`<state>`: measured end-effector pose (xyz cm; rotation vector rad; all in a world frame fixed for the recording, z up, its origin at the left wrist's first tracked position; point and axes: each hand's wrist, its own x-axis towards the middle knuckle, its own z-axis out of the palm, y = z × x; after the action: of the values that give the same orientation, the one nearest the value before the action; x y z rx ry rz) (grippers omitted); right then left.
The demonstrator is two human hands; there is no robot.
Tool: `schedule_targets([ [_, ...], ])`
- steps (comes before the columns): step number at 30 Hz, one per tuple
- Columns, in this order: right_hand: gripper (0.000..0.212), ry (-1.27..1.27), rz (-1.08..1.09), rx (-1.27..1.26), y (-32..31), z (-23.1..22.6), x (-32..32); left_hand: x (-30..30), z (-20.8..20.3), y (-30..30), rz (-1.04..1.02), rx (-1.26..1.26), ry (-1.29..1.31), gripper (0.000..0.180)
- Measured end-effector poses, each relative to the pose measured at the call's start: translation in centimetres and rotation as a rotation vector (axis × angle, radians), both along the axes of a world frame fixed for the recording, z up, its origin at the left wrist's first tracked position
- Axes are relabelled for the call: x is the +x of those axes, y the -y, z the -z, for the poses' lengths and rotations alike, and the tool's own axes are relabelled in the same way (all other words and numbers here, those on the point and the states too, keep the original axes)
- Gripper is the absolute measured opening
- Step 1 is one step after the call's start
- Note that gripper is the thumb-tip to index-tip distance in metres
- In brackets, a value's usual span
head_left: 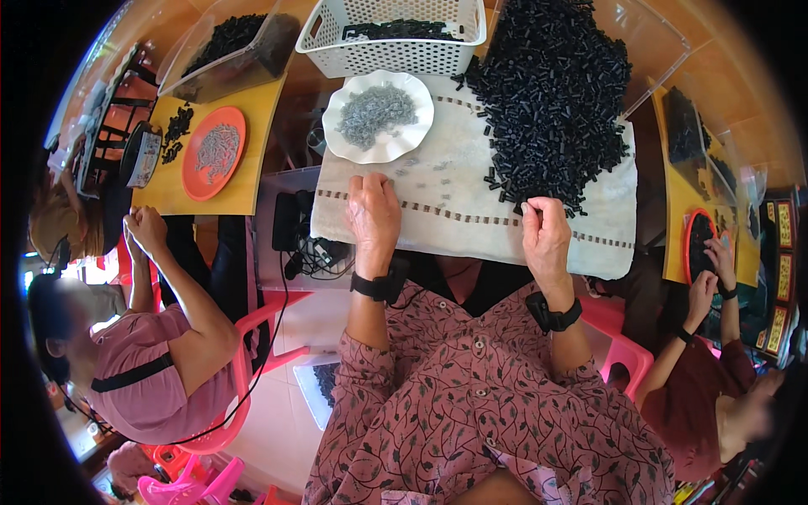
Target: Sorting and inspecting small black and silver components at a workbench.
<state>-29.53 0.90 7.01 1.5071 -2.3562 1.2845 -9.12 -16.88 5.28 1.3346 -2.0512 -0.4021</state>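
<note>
My left hand (373,212) is closed, fingers curled down on the cloth-covered table (471,240) just below a white scalloped plate (337,135). Whatever its fingertips hold is hidden. A heap of small clear pieces (376,114) fills the plate, and several loose clear pieces (411,162) lie on the cloth. At the front edge of a large pile of short black cylindrical pieces (551,93), my right hand (549,240) is closed in a pinch. A black piece (523,207) shows at its thumb tip.
Behind the plate stands a white perforated basket (387,59) with black pieces inside. A clear bin (652,42) lies behind the pile. Co-workers sit left and right at yellow tables (261,126), with an orange plate (238,160) on the left one. Cables (324,257) hang beside my table.
</note>
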Motion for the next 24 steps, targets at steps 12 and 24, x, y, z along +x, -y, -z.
schedule_targets([
  [12,0.022,0.168,-0.057,-0.042,-0.2,-0.5,1.9,-0.5,-0.9,-2.8,0.303,0.966,-1.032,0.013],
  [24,0.026,0.736,-0.205,-0.124,0.5,-1.9,4.8,-0.6,-1.0,-5.5,0.465,1.211,-1.305,0.016],
])
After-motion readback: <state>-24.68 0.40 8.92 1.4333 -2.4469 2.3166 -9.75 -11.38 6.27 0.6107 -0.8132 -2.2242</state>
